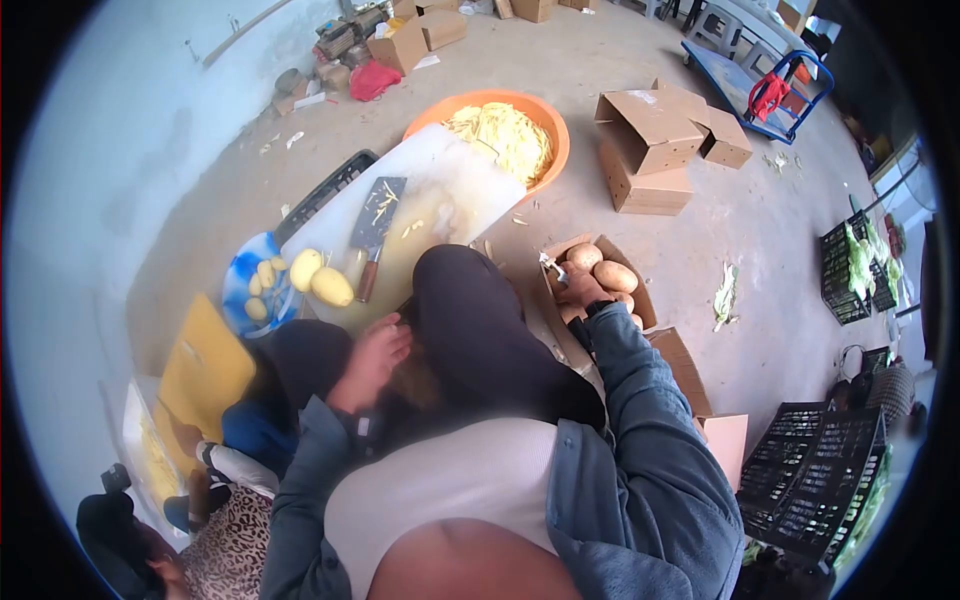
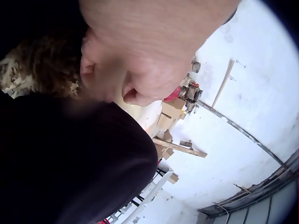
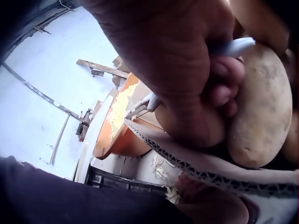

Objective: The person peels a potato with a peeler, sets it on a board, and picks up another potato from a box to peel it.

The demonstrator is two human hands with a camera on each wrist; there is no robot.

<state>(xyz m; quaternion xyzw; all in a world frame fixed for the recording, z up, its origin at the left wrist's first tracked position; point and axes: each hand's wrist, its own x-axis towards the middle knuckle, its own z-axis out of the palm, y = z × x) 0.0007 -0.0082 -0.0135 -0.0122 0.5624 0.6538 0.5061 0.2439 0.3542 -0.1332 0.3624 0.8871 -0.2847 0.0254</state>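
My right hand [image 1: 577,287] reaches into a cardboard box [image 1: 648,300] of unpeeled potatoes. In the right wrist view its curled fingers grip a white-handled peeler [image 3: 240,46], whose metal head sticks out past the hand. A large potato [image 3: 261,112] lies right beside the fingertips. Loosely bent, my left hand [image 1: 375,362] hovers by my knees with nothing seen in it. Ahead of it, two peeled potatoes [image 1: 331,286] sit on the white cutting board [image 1: 450,185], next to a cleaver [image 1: 378,215] with a wooden handle.
An orange basin [image 1: 560,130] of potato strips stands beyond the board. Peeled pieces lie in a blue-and-white basin [image 1: 240,285] at left. Another person [image 1: 230,535] sits close on the left. Empty cartons [image 1: 650,130], black crates [image 1: 815,480] and a blue trolley [image 1: 740,90] stand on the right.
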